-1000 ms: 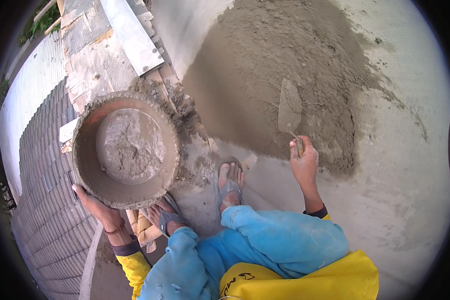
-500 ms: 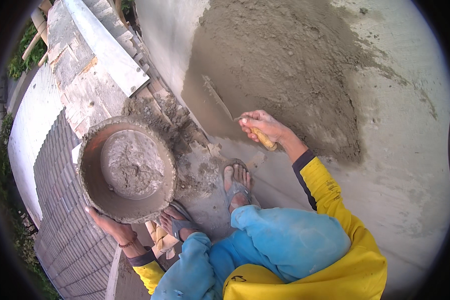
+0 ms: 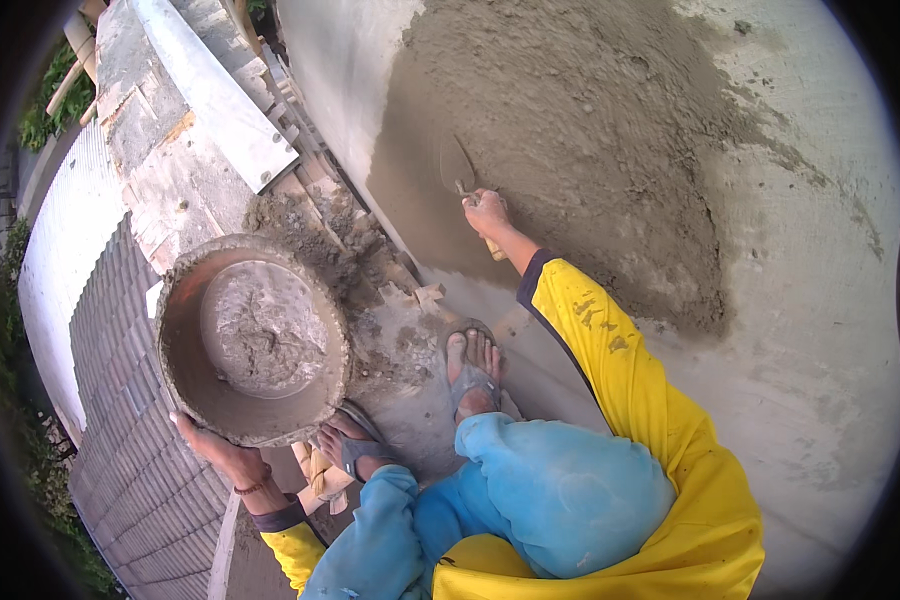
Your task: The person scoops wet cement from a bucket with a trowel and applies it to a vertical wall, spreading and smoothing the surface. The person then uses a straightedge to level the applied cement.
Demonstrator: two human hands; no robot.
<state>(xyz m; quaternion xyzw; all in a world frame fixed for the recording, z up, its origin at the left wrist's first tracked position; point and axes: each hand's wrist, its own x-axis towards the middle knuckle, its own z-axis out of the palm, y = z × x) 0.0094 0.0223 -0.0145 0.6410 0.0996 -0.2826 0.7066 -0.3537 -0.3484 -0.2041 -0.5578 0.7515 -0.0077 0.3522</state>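
Trowel (image 3: 456, 163): stood in the right hand against or just over the smoother left part of the wet mortar patch (image 3: 590, 150); contact could not be told.
Right hand (image 3: 487, 213): had its fingers wrapped around the trowel's handle, the yellowish end jutting out below.
Left hand (image 3: 222, 455): lay at the near left side of the bucket, thumb against the outside; the other fingers were hidden, so how firmly it gripped could not be told.
Bucket (image 3: 183, 345): was round, with a crusted rim, left of the sandalled feet (image 3: 477, 372).
Mortar (image 3: 268, 335): sat grey and lumpy in the bucket's bottom.
Wall (image 3: 800, 340): showed pale around the patch.
Long flat board (image 3: 210, 90): lay beyond the bucket.
Tiled roof (image 3: 140, 430): spread out at left, ribbed and grey.
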